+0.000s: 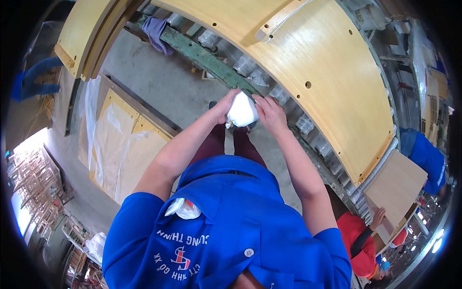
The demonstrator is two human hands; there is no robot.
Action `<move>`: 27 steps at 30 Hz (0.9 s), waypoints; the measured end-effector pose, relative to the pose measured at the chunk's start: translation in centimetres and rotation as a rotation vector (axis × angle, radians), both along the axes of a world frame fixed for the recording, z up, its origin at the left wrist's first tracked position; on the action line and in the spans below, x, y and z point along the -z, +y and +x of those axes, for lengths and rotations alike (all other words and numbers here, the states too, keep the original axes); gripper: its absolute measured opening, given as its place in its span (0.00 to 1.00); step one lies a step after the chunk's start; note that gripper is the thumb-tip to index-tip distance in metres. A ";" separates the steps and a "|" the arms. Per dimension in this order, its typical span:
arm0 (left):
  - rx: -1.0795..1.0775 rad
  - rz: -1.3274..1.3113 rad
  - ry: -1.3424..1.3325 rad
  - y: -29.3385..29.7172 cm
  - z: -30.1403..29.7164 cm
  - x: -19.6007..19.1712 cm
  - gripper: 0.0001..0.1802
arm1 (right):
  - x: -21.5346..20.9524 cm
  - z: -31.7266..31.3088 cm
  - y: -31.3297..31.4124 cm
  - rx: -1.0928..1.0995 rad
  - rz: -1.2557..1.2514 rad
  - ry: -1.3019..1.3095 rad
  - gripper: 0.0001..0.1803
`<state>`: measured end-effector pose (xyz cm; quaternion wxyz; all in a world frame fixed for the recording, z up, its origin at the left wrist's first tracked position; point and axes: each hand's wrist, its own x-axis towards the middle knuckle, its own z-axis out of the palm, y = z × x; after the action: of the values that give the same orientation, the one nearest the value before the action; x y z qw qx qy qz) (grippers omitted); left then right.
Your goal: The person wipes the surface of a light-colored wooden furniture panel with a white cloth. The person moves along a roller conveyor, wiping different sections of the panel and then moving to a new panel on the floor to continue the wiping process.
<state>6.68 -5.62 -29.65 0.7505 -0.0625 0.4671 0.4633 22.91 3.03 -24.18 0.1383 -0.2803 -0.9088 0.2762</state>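
In front of my legs, a rounded white bundle (242,111), like a wrapped cloth or small bag, is held between my two hands. My left hand (225,105) is closed on its left side, thumb and fingers against the white surface. With bent fingers, my right hand (272,113) grips the bundle's right edge. A small gathered end with a yellowish spot shows at the bundle's lower left. What is inside the bundle cannot be seen.
Ahead and right, a large curved wooden panel (332,82) with drilled holes lies on a green-framed roller conveyor (202,54). A purple cloth (155,32) hangs over the frame. Plastic-draped panels (127,144) are at left. A person in red (358,241) handles cardboard (394,188) at right.
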 end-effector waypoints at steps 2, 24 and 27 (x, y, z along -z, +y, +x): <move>0.003 -0.015 0.006 -0.1 0.1 0.0 0.25 | 0.0 0.1 0.2 -0.004 -0.002 -0.019 0.18; -0.042 -0.056 0.062 0.1 0.4 -0.9 0.25 | 0.1 -0.4 0.4 -0.007 -0.014 0.043 0.17; -0.036 -0.050 0.058 -0.1 0.3 -0.5 0.25 | 0.0 -0.6 0.3 -0.009 0.001 0.028 0.16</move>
<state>6.97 -5.67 -29.14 0.7263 -0.0763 0.4989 0.4667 22.33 3.38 -24.16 0.1499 -0.2725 -0.9082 0.2802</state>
